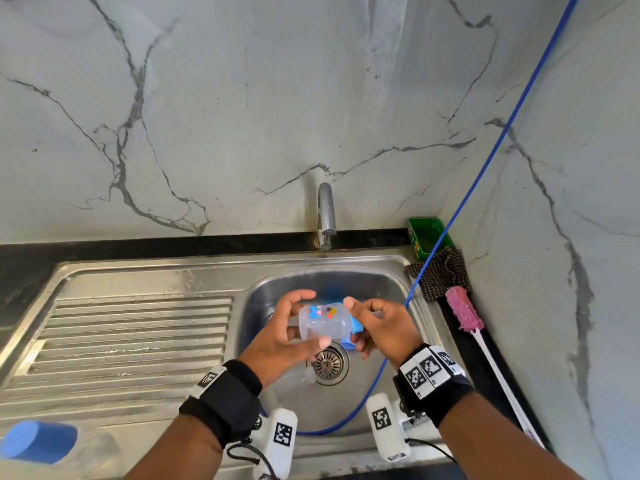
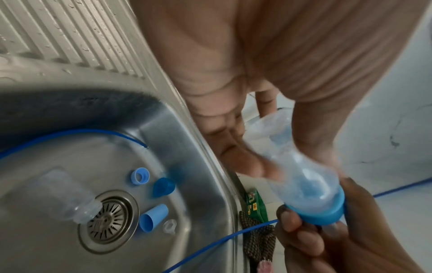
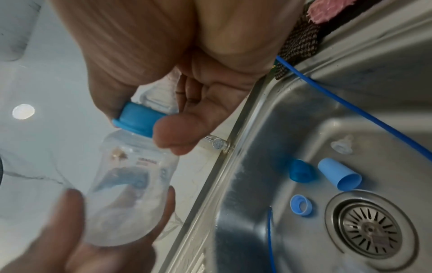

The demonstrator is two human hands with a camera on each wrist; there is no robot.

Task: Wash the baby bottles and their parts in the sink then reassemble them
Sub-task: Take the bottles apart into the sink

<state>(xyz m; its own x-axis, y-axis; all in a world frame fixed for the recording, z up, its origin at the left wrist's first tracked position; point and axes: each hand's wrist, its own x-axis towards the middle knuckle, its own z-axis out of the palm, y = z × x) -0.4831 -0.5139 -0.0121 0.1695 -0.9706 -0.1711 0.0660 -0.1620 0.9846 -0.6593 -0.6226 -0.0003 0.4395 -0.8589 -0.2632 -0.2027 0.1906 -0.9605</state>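
Bottle held over basin, collar end in right-hand grip.

Clear bottle [image 1: 323,322] held level above sink [image 1: 156,271], well clear of drain [image 1: 327,364]. Left hand [image 1: 280,337] cupped round bottle's base end, thumb beneath, fingers curved over top; evidently steadying against twist. Right hand [image 1: 381,325] closed round blue collar [image 3: 138,121], thumb and fingers pinching rim; judged to be turning collar, though direction cannot be told. Lying loose in basin: second clear bottle [image 2: 67,199] with neck at drain, blue ring [image 2: 139,175], translucent blue cap [image 2: 163,186], blue tube-shaped cap [image 2: 151,218], clear teat [image 2: 169,226]; presumably left there to be washed. Tap [image 1: 325,216] not visibly running. Pink brush [image 1: 464,308] and checked cloth [image 1: 440,275] on counter to right, within reach.
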